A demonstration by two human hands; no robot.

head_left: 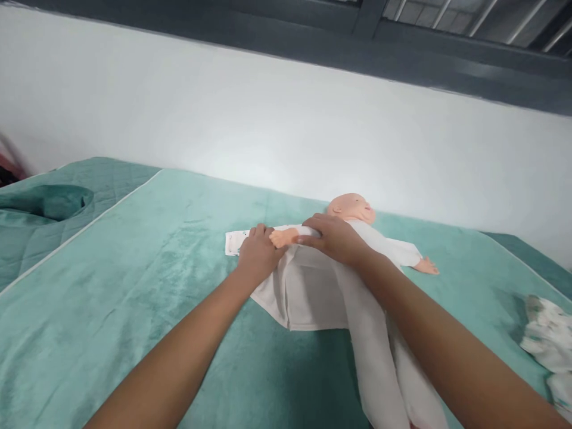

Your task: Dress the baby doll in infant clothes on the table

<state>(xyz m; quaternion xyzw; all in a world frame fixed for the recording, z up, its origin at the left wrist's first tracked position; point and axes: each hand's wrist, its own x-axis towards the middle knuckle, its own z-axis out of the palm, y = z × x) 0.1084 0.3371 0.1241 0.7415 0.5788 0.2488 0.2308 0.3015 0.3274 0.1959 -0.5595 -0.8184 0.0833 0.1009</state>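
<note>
A baby doll point(373, 328) with a white cloth body lies on its back, its head point(351, 206) towards the wall. My right hand point(333, 235) is closed round the doll's forearm, and the doll's small hand point(282, 238) sticks out to the left. Under that arm and beside the body a white baby top point(308, 298) is spread open. My left hand point(261, 253) grips its sleeve beside the doll's hand, with the fingertips bent over the cloth. Beyond my left hand juts the sleeve end point(233, 243), with a small print. The doll's other hand point(428, 266) rests palm up at right.
A teal plush sheet point(134, 286) covers the bed, with slight wrinkles. Crumpled white printed cloth point(552, 333) lies at the right edge. A quilted green cover point(111, 173) shows at left. Behind the bed stands a white wall point(250, 113) below a dark window frame point(277, 33).
</note>
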